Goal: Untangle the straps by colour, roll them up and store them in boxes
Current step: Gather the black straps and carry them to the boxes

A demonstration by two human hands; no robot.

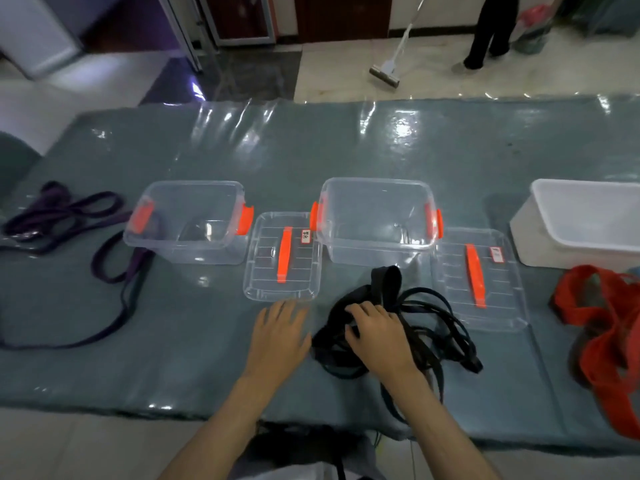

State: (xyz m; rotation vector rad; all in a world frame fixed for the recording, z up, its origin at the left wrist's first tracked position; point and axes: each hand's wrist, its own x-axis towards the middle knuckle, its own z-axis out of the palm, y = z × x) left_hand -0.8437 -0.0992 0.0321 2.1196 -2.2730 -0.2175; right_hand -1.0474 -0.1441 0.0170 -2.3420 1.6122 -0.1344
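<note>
- Your right hand [375, 332] lies on the black straps [398, 327] near the table's front edge, fingers curled into the bundle and pinching a fold of it; this reads as holding the heap down while you look for a free end to pull out.
- Your left hand [278, 336] rests flat on the table [194, 341] just beside the black heap, fingers straight and slightly spread, gripping nothing; it looks ready to take whatever strand the right one frees.
- One black loop trails over the front edge toward you, so part of that bundle is not yet gathered.
- Just beyond your hands lie two clear lids with orange handles, the left lid [282, 258] and the right lid [479, 278], each set beside its box so the boxes stay open for filling.
- Behind them stand the left clear box [188, 221] and the right clear box [375, 221], both with orange clips and nothing inside that I can see; the right one sits directly beyond the black straps, likely their home.
- Red straps [602, 337] are heaped at the right end of the table, in front of a white tub [585, 223].
- Purple straps [65, 230] sprawl at the left end, one loop touching the left box, so the colours are already apart.
- No strap is rolled yet, so I judge the task early.
- Past the far edge, a person stands with a mop [388, 69] on the tiled floor.
</note>
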